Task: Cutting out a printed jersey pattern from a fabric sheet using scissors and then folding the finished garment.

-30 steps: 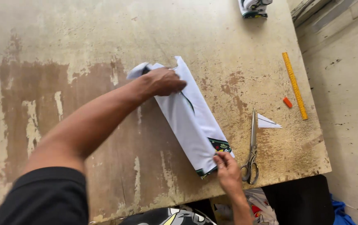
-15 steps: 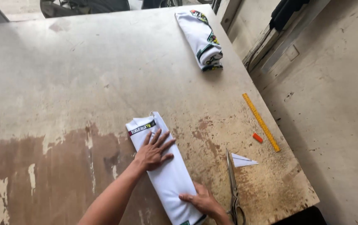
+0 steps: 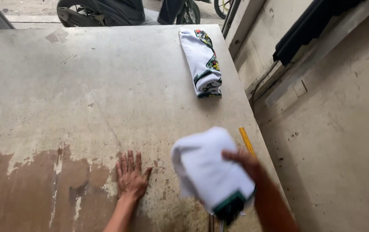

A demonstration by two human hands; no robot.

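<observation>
Head view showed the right hand [image 3: 246, 163] lifting a folded white garment [image 3: 210, 172] above the worktop [image 3: 86, 94], fingers clamped over its edge to keep the folds together. Left hand [image 3: 131, 176] lay flat, fingers spread, probably bracing. Another folded garment [image 3: 204, 62] sat well apart.

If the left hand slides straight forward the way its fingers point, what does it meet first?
Nothing, as far as the picture shows: the left hand lies flat, fingers pointing up the bare table. The folded garment lies far to the right.
</observation>
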